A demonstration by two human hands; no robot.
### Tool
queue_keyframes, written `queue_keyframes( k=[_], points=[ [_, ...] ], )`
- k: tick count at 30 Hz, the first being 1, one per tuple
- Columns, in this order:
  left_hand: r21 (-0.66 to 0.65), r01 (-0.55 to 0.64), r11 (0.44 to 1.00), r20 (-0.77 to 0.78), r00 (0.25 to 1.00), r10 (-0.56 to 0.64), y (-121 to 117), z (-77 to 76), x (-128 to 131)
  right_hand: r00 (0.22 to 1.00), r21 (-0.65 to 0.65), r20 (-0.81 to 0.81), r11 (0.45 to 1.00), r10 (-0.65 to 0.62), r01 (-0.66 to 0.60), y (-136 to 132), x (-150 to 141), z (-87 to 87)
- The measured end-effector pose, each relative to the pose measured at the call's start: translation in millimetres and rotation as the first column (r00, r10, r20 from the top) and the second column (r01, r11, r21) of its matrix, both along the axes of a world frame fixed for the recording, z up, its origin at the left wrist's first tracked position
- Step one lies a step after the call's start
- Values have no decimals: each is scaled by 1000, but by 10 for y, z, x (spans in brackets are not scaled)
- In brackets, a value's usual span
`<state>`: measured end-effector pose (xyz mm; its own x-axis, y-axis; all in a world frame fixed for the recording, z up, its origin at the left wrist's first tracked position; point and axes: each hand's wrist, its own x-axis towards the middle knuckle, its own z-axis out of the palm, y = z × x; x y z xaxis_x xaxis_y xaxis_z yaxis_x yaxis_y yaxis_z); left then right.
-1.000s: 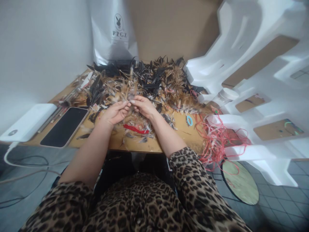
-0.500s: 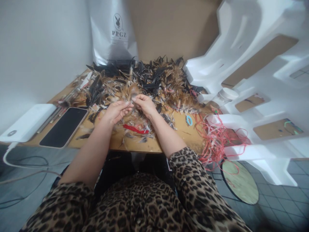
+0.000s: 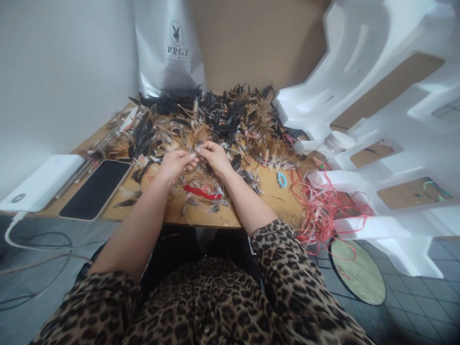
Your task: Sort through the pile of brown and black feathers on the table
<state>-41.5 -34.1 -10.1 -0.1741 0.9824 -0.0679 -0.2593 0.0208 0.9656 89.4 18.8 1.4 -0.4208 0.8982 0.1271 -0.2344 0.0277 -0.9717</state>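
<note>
My left hand [image 3: 177,164] and my right hand [image 3: 213,155] meet above the table, thumbs and fingertips pinched close together. Between them they grip a brown feather [image 3: 201,135], whose lower end is hidden by the fingers. Loose brown and black feathers [image 3: 258,115] lie heaped behind and around both hands. Just below the hands, a red strip [image 3: 202,192] rests on a scatter of small pale feathers and fluff.
To the left lie a phone [image 3: 96,189] and a white power bank [image 3: 43,181] with a cable. On the right are a blue ring [image 3: 281,179], tangled pink string [image 3: 323,206], a lidded jar [image 3: 336,143] and a white plastic chair [image 3: 362,81]. A silver bag [image 3: 168,72] stands behind.
The hands stay nearly in place. My fingertips have shifted slightly, with the right hand a little further left; the surroundings look the same.
</note>
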Motion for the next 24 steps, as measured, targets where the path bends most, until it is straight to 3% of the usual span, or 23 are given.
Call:
queue_keyframes(
  k=[4, 10, 17, 24],
  points=[
    [57, -41, 997, -90, 995, 46, 4, 5, 17, 998, 62, 60, 998, 0, -4, 19, 14, -18],
    [46, -66, 997, -98, 993, 70, -11, 54, 59, 996, 73, 76, 996, -48, 43, 39, -9, -67],
    [77, -66, 995, -102, 992, 74, -2, 33, 26, 992, 39, 129, 999, 10, -15, 40, 91, 45],
    [70, -211, 975, 82, 975, 205, 59, -6, -49, 923, 319, 335, 945, -189, 78, 306, 337, 26]
  ],
)
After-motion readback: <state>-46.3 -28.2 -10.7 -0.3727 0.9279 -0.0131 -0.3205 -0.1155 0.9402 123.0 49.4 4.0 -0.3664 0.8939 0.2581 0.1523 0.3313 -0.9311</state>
